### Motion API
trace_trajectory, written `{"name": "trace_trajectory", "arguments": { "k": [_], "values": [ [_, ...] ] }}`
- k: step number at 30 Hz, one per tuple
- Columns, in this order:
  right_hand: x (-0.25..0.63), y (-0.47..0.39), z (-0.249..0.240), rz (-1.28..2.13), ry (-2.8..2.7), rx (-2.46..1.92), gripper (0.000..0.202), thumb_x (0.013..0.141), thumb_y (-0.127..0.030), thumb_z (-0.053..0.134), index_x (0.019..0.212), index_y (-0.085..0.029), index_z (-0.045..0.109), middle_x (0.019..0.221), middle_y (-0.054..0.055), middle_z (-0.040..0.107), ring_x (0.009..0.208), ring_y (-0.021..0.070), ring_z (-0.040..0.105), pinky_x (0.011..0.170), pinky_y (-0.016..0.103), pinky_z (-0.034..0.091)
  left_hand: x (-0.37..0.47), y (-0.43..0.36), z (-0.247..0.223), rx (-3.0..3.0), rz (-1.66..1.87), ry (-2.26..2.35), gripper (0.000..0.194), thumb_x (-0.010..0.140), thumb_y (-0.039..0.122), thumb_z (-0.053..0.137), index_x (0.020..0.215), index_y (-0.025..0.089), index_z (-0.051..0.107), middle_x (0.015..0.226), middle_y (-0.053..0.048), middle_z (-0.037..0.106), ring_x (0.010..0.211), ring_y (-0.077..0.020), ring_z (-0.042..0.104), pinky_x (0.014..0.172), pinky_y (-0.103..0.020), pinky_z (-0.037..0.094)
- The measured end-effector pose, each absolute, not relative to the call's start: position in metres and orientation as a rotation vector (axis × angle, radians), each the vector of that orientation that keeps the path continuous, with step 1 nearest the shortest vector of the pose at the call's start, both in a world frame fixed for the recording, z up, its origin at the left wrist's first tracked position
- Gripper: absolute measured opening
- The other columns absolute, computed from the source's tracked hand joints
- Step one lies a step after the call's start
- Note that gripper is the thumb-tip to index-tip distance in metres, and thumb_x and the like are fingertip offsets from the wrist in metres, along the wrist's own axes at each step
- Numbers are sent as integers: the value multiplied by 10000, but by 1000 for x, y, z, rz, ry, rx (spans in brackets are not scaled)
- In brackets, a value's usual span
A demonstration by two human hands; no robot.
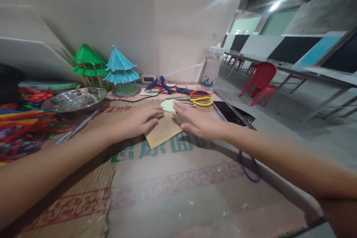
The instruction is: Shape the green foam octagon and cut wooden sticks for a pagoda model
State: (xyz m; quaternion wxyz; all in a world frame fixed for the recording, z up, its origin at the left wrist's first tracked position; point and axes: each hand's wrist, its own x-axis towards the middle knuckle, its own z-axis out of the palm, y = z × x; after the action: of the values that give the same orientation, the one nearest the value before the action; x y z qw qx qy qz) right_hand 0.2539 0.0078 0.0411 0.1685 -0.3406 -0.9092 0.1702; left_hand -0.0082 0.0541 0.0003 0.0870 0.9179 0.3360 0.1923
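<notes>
A tan paper sheet [163,130] lies at an angle on the cardboard-covered table. On its far part rests a pale green paper piece [167,105] with a many-sided outline. My left hand [142,119] reaches in from the left, fingers stretched out at the sheet's left edge. From the right, my right hand [192,121] lies over the sheet's other edge, its fingers extended and their tips by the green piece. Neither hand grips anything visible. Whether the fingers press on the paper is hard to tell.
Behind the hands are a blue glue gun [160,84], yellow-handled scissors [201,101] and a water bottle [211,68]. A phone [230,113] lies right. Left stand a metal bowl [76,98], colourful craft strips [26,130], a green pavilion model [87,63] and a blue one [121,68].
</notes>
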Motion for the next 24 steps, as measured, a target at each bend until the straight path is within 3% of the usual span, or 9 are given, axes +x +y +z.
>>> {"name": "trace_trajectory", "arguments": {
  "k": [3, 6, 8, 11, 12, 16, 19, 22, 24],
  "values": [
    [245, -7, 36, 906, -2817, -469, 530, 894, -402, 689, 1333, -114, 623, 1437, 181, 586, 1408, 277, 474, 1212, 442, 296, -17, 47, -11, 2712, 545, 1025, 386, 1008, 292, 356, 1267, 176, 616, 1419, -118, 605, 1364, -260, 516, 1164, -477, 404],
    [246, -26, 39, 1356, -2696, -300, 388, 1033, -382, 458, 1226, -146, 698, 1294, 102, 703, 1269, 167, 616, 1113, 301, 427, -19, 41, -20, 2684, 547, 1046, 384, 1020, 291, 327, 1267, 179, 598, 1442, -119, 582, 1362, -249, 515, 1159, -476, 412],
    [253, -28, 38, 1166, -2546, -634, 430, 1031, -380, 456, 1326, -125, 639, 1394, 156, 632, 1328, 196, 572, 1134, 350, 413, -19, 38, -21, 2693, 536, 1045, 387, 1017, 321, 347, 1284, 178, 587, 1458, -127, 565, 1365, -258, 511, 1157, -486, 413],
    [265, -32, 32, 791, -2587, -914, 647, 919, -412, 649, 1464, -93, 508, 1587, 249, 363, 1516, 324, 292, 1215, 527, 253, -19, 35, -20, 2693, 515, 1076, 403, 1008, 355, 375, 1304, 178, 583, 1459, -135, 564, 1377, -282, 498, 1157, -514, 407],
    [269, -37, 32, 840, -2652, -834, 663, 896, -422, 679, 1457, -106, 522, 1573, 246, 391, 1510, 325, 308, 1208, 510, 276, -20, 34, -20, 2688, 514, 1094, 406, 1005, 355, 383, 1309, 177, 583, 1455, -138, 568, 1380, -290, 496, 1158, -525, 404],
    [283, -60, 44, 1468, -2628, -372, 393, 991, -467, 531, 1204, -203, 729, 1177, 108, 756, 1164, 178, 684, 928, 238, 521, -23, 33, -24, 2668, 509, 1121, 409, 994, 357, 410, 1326, 196, 588, 1460, -125, 567, 1391, -299, 488, 1156, -533, 409],
    [294, -51, 47, 1054, -2468, -831, 380, 1020, -421, 470, 1020, -169, 755, 983, 100, 775, 934, 170, 713, 840, 273, 517, -24, 33, -27, 2665, 535, 1131, 409, 997, 379, 411, 1323, 217, 596, 1456, -110, 574, 1392, -302, 489, 1149, -531, 421],
    [293, -22, 30, 439, -2417, -1207, 410, 1008, -369, 451, 741, -161, 683, 708, 57, 686, 651, 144, 585, 637, 266, 421, -23, 32, -29, 2679, 577, 1146, 401, 990, 404, 436, 1323, 252, 597, 1432, -91, 599, 1359, -304, 529, 1122, -519, 456],
    [281, -3, 17, 218, -2467, -1221, 379, 992, -360, 479, 723, -167, 664, 702, 46, 679, 635, 138, 548, 614, 266, 366, -25, 33, -28, 2688, 641, 1163, 379, 973, 423, 486, 1304, 285, 607, 1393, -79, 631, 1286, -304, 593, 1072, -491, 507]
  ]
}}
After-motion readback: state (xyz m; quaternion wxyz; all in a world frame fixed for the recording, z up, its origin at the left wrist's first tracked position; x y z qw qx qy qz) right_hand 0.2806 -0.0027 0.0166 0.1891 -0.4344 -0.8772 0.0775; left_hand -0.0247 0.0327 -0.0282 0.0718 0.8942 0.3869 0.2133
